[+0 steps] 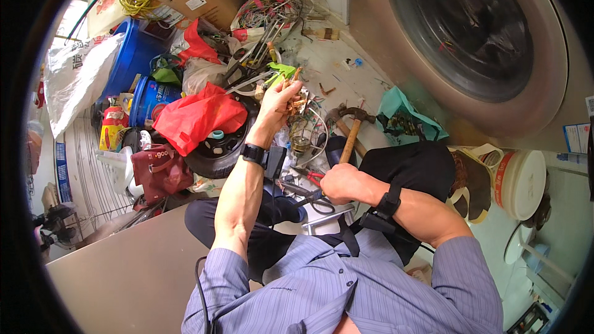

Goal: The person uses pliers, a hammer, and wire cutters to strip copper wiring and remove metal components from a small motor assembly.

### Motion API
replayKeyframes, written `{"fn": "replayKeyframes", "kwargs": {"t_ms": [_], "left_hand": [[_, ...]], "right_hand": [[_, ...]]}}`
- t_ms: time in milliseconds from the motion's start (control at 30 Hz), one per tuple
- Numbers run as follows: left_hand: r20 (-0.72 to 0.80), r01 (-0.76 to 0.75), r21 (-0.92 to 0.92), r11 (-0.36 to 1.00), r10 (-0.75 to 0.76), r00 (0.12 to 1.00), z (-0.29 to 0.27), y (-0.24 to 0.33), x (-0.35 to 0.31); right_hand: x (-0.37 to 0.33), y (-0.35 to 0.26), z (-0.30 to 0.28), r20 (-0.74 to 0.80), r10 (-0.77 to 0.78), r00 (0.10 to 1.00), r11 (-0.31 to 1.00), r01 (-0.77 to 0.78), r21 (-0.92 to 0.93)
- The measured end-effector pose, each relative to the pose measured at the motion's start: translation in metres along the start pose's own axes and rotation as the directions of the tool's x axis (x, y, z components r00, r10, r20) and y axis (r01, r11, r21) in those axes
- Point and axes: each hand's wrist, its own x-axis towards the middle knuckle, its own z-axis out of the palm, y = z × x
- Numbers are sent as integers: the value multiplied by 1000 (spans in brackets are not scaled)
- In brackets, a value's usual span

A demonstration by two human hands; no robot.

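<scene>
Right hand (344,184); hammer (352,131) head away.

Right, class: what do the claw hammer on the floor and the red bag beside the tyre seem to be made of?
The claw hammer: a dull, dark metal head, probably steel, on a pale brown handle that looks like bare wood. The red bag: thin plastic film, judging by its crumpled folds and slight sheen.

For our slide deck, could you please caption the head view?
Seated amid clutter, left hand lifts a copper-wire bundle; right hand grips a hammer.
</scene>
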Motion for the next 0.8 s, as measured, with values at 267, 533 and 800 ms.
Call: {"fn": "replayKeyframes", "kwargs": {"t_ms": [267,533,800], "left_hand": [[157,75,-468,881,0,988,-18,10,-45],[295,-23,-392,920,149,944,-16,66,-122],[256,-108,-259,960,176,950,-39,80,-178]], "right_hand": [[-1,2,-13,-105,63,992,995,-54,80],[6,34,-30,16,312,950,649,-225,726],[-20,-5,-65,-375,308,874,552,157,819]]}}
